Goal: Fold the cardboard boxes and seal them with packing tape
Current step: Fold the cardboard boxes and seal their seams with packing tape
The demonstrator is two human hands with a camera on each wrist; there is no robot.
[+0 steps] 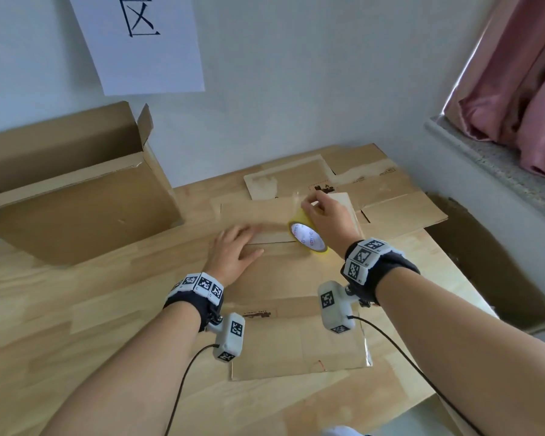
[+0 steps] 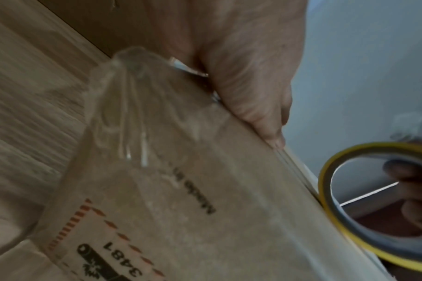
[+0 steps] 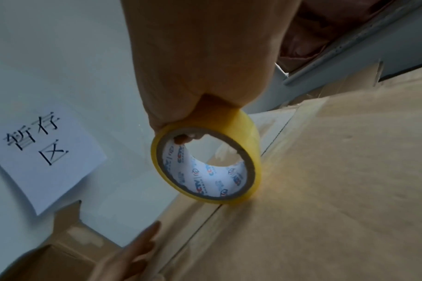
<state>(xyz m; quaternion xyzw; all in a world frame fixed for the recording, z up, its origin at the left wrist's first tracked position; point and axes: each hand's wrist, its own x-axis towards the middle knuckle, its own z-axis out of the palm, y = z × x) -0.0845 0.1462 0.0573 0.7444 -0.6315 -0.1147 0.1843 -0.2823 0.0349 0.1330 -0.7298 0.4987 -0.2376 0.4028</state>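
Note:
A folded cardboard box stands on the wooden table, its two top flaps meeting in a seam. My left hand lies flat with straight fingers on the left part of that seam, pressing the tape strip down. My right hand grips a yellow roll of packing tape that stands on edge on the seam, fingers hooked through its core. The roll also shows in the left wrist view. Crumpled clear tape sticks up from the box side.
A large open cardboard box stands at the back left against the wall. Flattened cardboard sheets lie behind and right of the box. A paper sign hangs on the wall. A window sill and pink curtain are at the right.

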